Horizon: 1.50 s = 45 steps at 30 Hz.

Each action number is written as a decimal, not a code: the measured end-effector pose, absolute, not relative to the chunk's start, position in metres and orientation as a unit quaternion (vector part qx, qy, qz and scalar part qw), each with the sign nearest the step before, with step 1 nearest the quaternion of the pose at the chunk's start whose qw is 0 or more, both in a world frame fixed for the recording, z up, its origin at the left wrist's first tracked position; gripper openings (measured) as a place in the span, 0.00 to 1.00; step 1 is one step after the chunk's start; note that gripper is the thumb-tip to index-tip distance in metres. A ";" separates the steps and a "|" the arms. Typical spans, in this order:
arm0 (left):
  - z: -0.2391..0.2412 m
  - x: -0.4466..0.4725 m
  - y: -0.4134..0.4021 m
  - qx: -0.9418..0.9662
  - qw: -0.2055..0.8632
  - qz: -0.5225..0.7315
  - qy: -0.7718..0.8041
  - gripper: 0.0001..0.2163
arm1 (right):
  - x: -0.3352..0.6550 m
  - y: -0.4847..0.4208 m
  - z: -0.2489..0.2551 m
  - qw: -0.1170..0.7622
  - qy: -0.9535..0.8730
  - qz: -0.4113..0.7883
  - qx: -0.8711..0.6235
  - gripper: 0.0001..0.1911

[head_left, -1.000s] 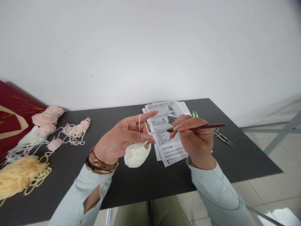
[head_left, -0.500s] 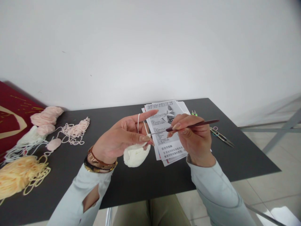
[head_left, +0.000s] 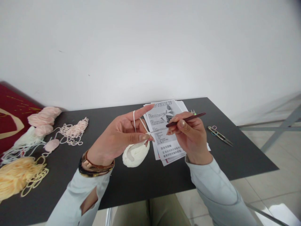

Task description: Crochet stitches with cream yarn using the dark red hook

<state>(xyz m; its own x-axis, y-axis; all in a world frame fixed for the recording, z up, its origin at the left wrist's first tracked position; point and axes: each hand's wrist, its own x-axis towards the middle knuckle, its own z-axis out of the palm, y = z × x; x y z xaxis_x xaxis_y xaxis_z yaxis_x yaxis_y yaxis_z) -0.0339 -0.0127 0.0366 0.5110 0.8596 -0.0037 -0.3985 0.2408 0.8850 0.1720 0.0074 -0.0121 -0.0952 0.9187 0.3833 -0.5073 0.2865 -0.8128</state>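
My left hand (head_left: 117,138) pinches the top edge of a small white crocheted piece (head_left: 135,153) between thumb and middle finger. White yarn (head_left: 134,121) loops over its raised index finger. My right hand (head_left: 189,135) grips a dark brown crochet hook (head_left: 185,119) like a pencil, its thin metal tip reaching to the white piece at my left fingertips. Both hands hover above the black table (head_left: 141,179), over a stack of printed instruction sheets (head_left: 164,131).
Yellow yarn (head_left: 16,177), pink yarn balls (head_left: 43,119) and a loose pink tangle (head_left: 74,131) lie at the table's left. Small thread snips (head_left: 219,135) rest to the right of the sheets. A red cloth (head_left: 11,116) is at far left. White wall behind.
The right hand has tilted and drawn the hook leftward, closer to the left fingertips. The white piece has turned slightly, showing its hollow inside.
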 end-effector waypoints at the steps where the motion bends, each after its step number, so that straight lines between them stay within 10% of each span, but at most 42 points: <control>1: 0.036 -0.034 -0.013 0.452 0.739 0.427 0.257 0.26 | 0.172 0.007 -0.012 0.642 -0.483 0.554 -0.217 0.06; 32: 0.012 -0.004 -0.014 0.477 0.597 0.552 0.333 0.37 | 0.157 0.005 -0.018 0.626 -0.367 0.638 -0.259 0.08; 39: 0.008 0.005 -0.012 0.396 0.631 0.567 0.351 0.40 | 0.151 -0.002 -0.025 0.686 -0.520 0.400 -0.313 0.05; 45: 0.012 -0.001 -0.004 0.305 0.716 0.542 0.316 0.35 | 0.163 -0.009 -0.034 0.600 -0.756 0.049 -0.258 0.25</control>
